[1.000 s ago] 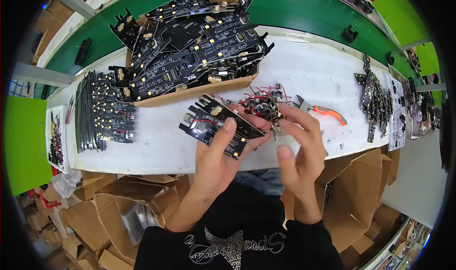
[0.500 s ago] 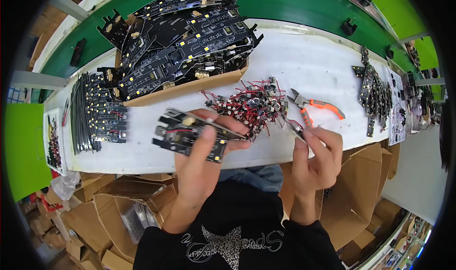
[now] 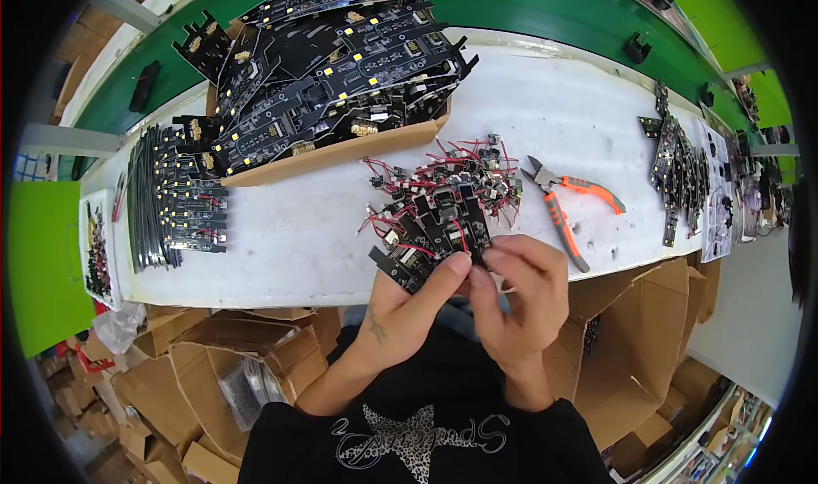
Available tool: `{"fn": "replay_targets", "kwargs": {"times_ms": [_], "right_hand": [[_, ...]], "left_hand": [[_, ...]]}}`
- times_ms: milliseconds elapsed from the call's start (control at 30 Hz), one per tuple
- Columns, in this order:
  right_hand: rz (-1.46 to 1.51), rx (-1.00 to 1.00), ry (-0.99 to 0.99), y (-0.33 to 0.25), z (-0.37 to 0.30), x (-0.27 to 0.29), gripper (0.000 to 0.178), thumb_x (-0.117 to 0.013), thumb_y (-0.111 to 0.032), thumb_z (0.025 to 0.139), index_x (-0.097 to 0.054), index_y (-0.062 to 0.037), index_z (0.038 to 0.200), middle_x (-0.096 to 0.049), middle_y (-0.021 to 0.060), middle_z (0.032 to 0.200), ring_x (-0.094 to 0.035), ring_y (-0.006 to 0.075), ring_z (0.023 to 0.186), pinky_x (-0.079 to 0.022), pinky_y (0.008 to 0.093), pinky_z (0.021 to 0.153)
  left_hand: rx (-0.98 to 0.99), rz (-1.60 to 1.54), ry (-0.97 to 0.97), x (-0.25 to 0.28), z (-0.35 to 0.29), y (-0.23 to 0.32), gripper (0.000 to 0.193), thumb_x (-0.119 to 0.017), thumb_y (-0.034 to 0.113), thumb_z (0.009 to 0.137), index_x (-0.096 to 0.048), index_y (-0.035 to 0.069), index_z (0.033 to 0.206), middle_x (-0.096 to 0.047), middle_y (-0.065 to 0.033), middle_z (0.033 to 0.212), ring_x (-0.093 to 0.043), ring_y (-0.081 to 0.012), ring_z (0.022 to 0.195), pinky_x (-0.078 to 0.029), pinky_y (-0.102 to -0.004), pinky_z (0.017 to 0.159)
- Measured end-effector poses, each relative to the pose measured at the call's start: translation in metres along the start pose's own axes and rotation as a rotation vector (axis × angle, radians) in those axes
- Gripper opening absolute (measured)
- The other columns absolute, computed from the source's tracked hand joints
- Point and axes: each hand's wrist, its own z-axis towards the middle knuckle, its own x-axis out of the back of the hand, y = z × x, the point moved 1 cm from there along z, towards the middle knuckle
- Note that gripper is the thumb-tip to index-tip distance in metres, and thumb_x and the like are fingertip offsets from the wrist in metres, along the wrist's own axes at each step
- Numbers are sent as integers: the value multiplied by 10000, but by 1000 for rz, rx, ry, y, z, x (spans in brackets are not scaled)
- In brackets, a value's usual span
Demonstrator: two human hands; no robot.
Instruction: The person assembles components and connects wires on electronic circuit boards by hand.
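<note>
Black circuit boards (image 3: 445,227) with red wires on them are gripped in my left hand (image 3: 405,318), its thumb pressed on their near edge. My right hand (image 3: 527,301) meets the boards' right side with thumb and fingers pinched together. What sits between those fingertips is hidden. Just behind the boards, partly covered by them, lies a heap of small connectors with red and black wires (image 3: 490,169). A pair of cutting pliers (image 3: 558,180) with orange and grey handles rests on the table right of the heap, jaws apart.
A cardboard box (image 3: 341,156) piled with black boards stands at the back left. Left of it lie a row of boards (image 3: 196,216) and dark strips (image 3: 152,211), beside a white tray (image 3: 109,279). More boards (image 3: 673,169) are stacked far right. Open cartons (image 3: 630,348) stand below the table edge.
My left hand has carried the boards rightward, in front of the connector heap. My right hand has come down and left to meet them. The pliers now show fully.
</note>
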Motion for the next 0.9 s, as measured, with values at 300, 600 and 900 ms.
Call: {"fn": "replay_targets", "kwargs": {"times_ms": [300, 600, 900], "right_hand": [[38, -2, -261, -3, 48, 20, 439, -791, -5, 660, -700, -45, 1087, -594, 87, 949, -579, 157, 734, -446, 237, 560], [313, -238, -215, 12, 44, 30, 222, -766, 15, 696, -675, -37, 892, -639, 55, 811, -594, 135, 703, -424, 231, 535], [313, -121, -658, 19, 68, 49, 134, -732, -29, 746, -641, 4, 838, -599, 62, 763, -584, 161, 649, -430, 287, 534]], "left_hand": [[116, 317, -110, 8, -1, 15, 254, -571, 47, 929, -564, -23, 1173, -643, -57, 1034, -598, -92, 829, -542, -239, 606], [24, 312, 26, 14, -4, 21, 219, -684, -38, 824, -610, -25, 1030, -658, -68, 923, -597, -86, 654, -506, -213, 553], [-252, 834, -31, 17, -1, 45, 283, -694, -68, 771, -663, 11, 1041, -689, -63, 898, -614, -78, 760, -468, -199, 662]]}}
